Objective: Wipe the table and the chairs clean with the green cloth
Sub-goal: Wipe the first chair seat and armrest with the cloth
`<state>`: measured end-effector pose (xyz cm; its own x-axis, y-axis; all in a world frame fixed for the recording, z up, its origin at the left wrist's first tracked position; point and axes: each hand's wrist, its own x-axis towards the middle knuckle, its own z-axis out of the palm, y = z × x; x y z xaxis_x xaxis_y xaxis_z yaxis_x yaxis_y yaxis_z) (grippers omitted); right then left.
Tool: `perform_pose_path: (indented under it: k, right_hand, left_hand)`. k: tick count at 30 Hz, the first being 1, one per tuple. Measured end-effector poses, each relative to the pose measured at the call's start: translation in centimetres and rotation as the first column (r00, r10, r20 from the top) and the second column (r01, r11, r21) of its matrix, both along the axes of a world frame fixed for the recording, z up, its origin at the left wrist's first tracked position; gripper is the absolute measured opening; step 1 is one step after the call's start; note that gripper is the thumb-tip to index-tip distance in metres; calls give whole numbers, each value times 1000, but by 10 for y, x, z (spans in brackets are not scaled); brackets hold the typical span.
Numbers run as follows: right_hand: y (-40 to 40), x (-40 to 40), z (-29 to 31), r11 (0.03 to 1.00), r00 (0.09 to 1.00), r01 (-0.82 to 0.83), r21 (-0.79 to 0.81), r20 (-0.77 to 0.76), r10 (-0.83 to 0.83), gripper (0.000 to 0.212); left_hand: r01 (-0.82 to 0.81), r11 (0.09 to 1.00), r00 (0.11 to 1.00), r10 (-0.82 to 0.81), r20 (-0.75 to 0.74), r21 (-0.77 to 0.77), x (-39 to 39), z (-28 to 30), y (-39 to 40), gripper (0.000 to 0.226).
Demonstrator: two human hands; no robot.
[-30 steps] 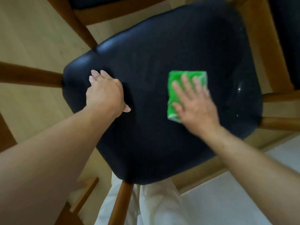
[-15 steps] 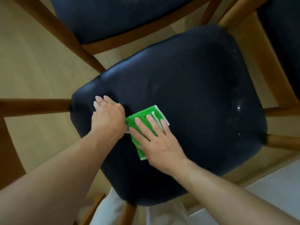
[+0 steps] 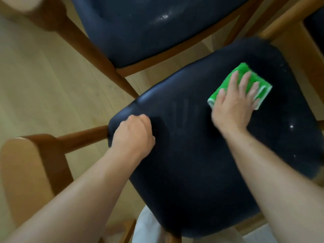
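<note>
A person bends over a black padded chair seat [image 3: 201,146], both forearms reaching down from the bottom of the frame. The left hand [image 3: 133,135] sits at the seat's left corner with its fingers curled over the rim, apparently steadying the chair; just left of it a wooden rail [image 3: 82,137] meets the seat. Farther in, the right hand [image 3: 233,106] lies flat with straight, spread fingers on the folded green cloth [image 3: 243,81], pressing it to the seat's far right part. Faint streaks mark the middle of the seat, so that stretch looks wiped — but pale specks [image 3: 291,126] near the right edge suggest this seat is not finished. Beyond, a second chair seat [image 3: 166,27] carries a dull smudge and seems yet to be cleaned. The table is not in view, so its state cannot be told — the job looks partway through.
</note>
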<state>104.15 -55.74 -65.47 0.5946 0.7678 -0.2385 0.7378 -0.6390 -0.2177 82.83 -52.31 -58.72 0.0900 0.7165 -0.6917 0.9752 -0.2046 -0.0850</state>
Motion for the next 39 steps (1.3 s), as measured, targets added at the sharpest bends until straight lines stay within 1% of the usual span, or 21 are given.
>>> perform_pose_path:
  k: [1, 3, 6, 8, 10, 11, 12, 13, 15, 16, 18, 20, 22, 24, 27, 29, 30, 32, 35, 37, 39]
  right_hand:
    - [0, -25, 0, 999, 999, -43, 18, 2, 43, 59]
    - [-16, -85, -1, 961, 962, -273, 31, -2, 274, 66]
    - [-64, -170, 2, 739, 731, -672, 32, -132, 670, 83]
    - [-84, -183, 5, 602, 579, -795, 71, -207, 789, 72]
    - [-74, -154, 3, 468, 447, -876, 113, -171, 878, 73]
    - [-65, -131, -1, 446, 432, -889, 109, -127, 893, 78]
    - [-53, -105, -4, 487, 481, -869, 89, -79, 873, 79]
    - [-40, -76, -6, 589, 587, -807, 54, -45, 808, 74]
    - [-10, -28, -5, 846, 846, -533, 15, -18, 533, 62]
    - [1, -17, -3, 931, 930, -365, 6, -39, 365, 60]
    - [12, -33, 0, 990, 987, -142, -15, -77, 141, 61]
    - [-3, -78, 2, 978, 976, -207, -36, -71, 204, 68]
    - [-47, -131, 6, 872, 869, -489, -32, -106, 484, 80]
    - [-104, -161, 14, 684, 675, -729, -13, -179, 716, 79]
    - [-150, -139, 18, 485, 462, -874, 19, -274, 843, 66]
    - [-147, -99, 14, 428, 419, -904, -7, -227, 879, 68]
    - [-136, -77, 11, 475, 470, -880, -21, -182, 864, 68]
    - [-104, -27, 5, 675, 677, -736, -55, -76, 732, 65]
    - [-52, 51, 3, 911, 915, -403, -91, -10, 404, 61]
    - [-31, 82, 5, 970, 978, -206, -126, -42, 203, 62]
    - [-26, 77, 7, 981, 990, -140, -131, -40, 136, 63]
  left_hand:
    - [-25, 999, 1000, 25, -3, 25, -5, 4, 12, 30]
    - [-50, 996, 999, 51, -11, 71, -13, 10, 31, 28]
    - [-71, 992, 996, 76, -43, 104, -19, 14, 44, 33]
    - [-79, 994, 993, 85, -79, 80, -19, 13, 44, 36]
    - [-125, 990, 989, 129, -73, 65, -18, 11, 41, 38]
    - [-150, 987, 987, 153, -57, 47, -16, 11, 39, 40]
    - [-168, 985, 985, 169, -41, 28, -15, 11, 37, 43]
    - [-185, 983, 982, 185, -26, 17, -14, 10, 35, 46]
    - [-205, 979, 979, 205, 11, 17, -13, 11, 35, 51]
    - [-220, 975, 975, 219, 32, 21, -13, 12, 35, 53]
    - [-249, 968, 966, 247, 71, 23, -11, 14, 36, 58]
    - [-266, 964, 960, 263, 99, 24, -8, 17, 38, 61]
    - [-253, 967, 962, 247, 116, 37, -8, 19, 38, 61]
    - [-237, 970, 966, 230, 120, 46, -11, 20, 39, 58]
    - [-225, 972, 969, 217, 121, 60, -13, 20, 40, 59]
    - [-242, 969, 964, 234, 122, 49, -11, 18, 38, 61]
    - [-268, 963, 957, 261, 130, 37, -8, 17, 36, 62]
    - [-315, 949, 940, 310, 144, 18, 0, 12, 32, 63]
    - [-332, 943, 925, 328, 193, -12, 15, 7, 21, 61]
    - [-301, 953, 922, 296, 248, -21, 25, 4, 13, 59]
    - [-243, 970, 932, 240, 272, -22, 37, 2, 6, 56]
